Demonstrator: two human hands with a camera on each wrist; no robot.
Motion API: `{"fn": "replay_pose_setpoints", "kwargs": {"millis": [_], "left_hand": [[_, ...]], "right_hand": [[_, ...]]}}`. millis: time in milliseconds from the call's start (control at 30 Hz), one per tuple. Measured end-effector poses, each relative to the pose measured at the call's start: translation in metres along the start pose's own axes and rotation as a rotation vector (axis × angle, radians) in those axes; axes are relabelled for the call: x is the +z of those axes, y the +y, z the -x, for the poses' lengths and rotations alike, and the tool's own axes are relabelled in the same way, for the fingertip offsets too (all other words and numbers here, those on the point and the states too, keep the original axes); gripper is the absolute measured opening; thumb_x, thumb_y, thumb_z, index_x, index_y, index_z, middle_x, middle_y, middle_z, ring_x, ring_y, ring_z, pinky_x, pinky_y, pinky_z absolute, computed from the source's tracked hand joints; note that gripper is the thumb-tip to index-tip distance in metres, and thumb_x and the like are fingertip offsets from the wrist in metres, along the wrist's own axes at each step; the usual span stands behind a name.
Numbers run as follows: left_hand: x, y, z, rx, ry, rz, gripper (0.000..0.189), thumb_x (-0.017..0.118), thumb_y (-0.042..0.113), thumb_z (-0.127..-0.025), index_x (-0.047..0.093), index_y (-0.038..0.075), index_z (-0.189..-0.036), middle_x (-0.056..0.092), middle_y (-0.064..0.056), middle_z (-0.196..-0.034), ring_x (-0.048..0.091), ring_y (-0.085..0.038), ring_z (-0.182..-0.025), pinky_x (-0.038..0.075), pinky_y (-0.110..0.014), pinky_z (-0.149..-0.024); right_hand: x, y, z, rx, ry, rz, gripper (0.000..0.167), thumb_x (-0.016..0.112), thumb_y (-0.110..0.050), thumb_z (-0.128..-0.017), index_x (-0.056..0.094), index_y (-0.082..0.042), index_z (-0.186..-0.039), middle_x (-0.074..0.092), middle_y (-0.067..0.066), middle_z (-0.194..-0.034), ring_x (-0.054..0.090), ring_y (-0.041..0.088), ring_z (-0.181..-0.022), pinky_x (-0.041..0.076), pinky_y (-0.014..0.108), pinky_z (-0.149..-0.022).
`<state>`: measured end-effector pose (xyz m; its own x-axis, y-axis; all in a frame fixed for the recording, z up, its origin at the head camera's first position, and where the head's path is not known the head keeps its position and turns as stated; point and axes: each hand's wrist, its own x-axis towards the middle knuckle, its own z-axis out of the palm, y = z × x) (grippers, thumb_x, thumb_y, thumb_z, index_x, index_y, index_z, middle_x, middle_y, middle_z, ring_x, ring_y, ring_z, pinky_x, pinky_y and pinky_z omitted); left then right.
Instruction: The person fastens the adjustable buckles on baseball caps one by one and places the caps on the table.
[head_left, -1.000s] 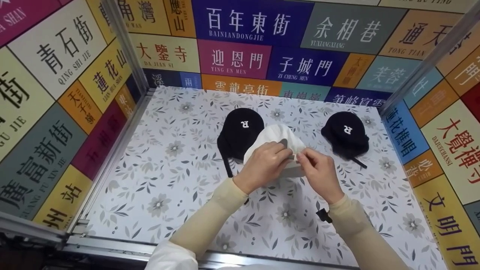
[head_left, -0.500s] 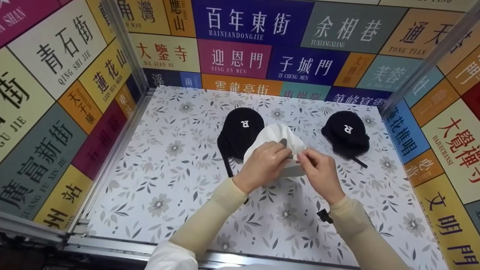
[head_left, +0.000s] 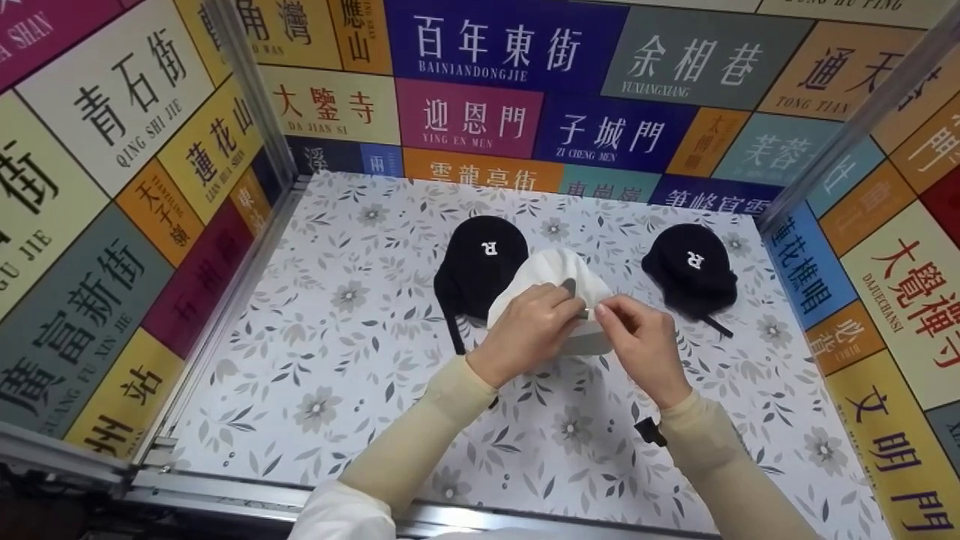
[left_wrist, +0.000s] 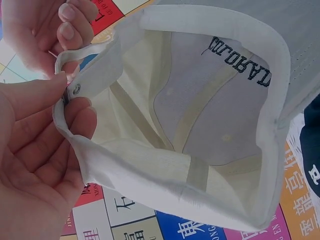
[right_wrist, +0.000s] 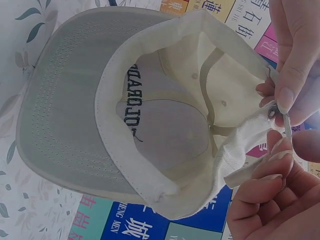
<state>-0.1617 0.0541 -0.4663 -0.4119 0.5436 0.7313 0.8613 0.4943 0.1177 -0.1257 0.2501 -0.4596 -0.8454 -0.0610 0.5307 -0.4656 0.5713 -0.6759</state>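
Note:
A white cap [head_left: 559,270] with a grey brim is held up between both hands over the table. The wrist views look into its inside, where dark lettering is stitched at the front. My left hand [head_left: 532,322] grips the cap's back strap near a small metal eyelet [left_wrist: 76,89], thumb on one side and fingers on the other. With thumb and fingertips my right hand [head_left: 641,337] pinches the same narrow strap [left_wrist: 85,52] close beside the left fingers. In the right wrist view, a flat strip of fabric [right_wrist: 245,172] sticks out by the right fingers. The fingers partly hide the strap's fastening.
A black cap [head_left: 487,277] with a white R lies just behind the white one, partly covered by it. Another black cap [head_left: 690,262] lies at the right, its strap pointing forward. Printed panels [head_left: 495,45] enclose the flower-patterned table [head_left: 315,360] at the back and sides.
My right hand has shifted very slightly at the strap. The left hand, the white cap and the black caps stay practically where they were.

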Motion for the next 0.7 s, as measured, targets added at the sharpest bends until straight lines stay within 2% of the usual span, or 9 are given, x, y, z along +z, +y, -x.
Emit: {"fn": "replay_pose_setpoints", "kwargs": {"millis": [233, 433, 700], "left_hand": [[-0.002, 0.002, 0.0, 0.002, 0.009, 0.014, 0.009, 0.069, 0.016, -0.095, 0.069, 0.008, -0.097, 0.06, -0.002, -0.087, 0.058, -0.019, -0.079, 0.049, -0.032, -0.075], [-0.002, 0.003, 0.001, -0.005, 0.002, -0.005, 0.012, 0.065, 0.022, -0.099, 0.069, 0.01, -0.096, 0.06, 0.0, -0.087, 0.059, -0.018, -0.079, 0.048, -0.031, -0.075], [-0.003, 0.004, 0.002, -0.013, -0.013, 0.006, 0.01, 0.065, 0.02, -0.099, 0.069, 0.01, -0.097, 0.061, 0.0, -0.089, 0.06, -0.018, -0.081, 0.048, -0.031, -0.074]], "right_hand": [[0.004, 0.008, 0.001, -0.026, -0.025, -0.008, 0.011, 0.07, -0.02, -0.096, 0.075, -0.02, -0.087, 0.06, -0.006, -0.067, 0.051, 0.011, -0.055, 0.039, 0.023, -0.052], [0.009, 0.006, 0.002, -0.044, -0.044, -0.043, 0.01, 0.069, -0.016, -0.097, 0.074, -0.018, -0.089, 0.065, -0.005, -0.074, 0.053, 0.011, -0.059, 0.041, 0.022, -0.055], [0.011, 0.005, 0.005, -0.014, -0.068, -0.026, 0.015, 0.065, -0.019, -0.099, 0.071, -0.019, -0.085, 0.057, -0.004, -0.067, 0.049, 0.011, -0.056, 0.037, 0.023, -0.051]]}}
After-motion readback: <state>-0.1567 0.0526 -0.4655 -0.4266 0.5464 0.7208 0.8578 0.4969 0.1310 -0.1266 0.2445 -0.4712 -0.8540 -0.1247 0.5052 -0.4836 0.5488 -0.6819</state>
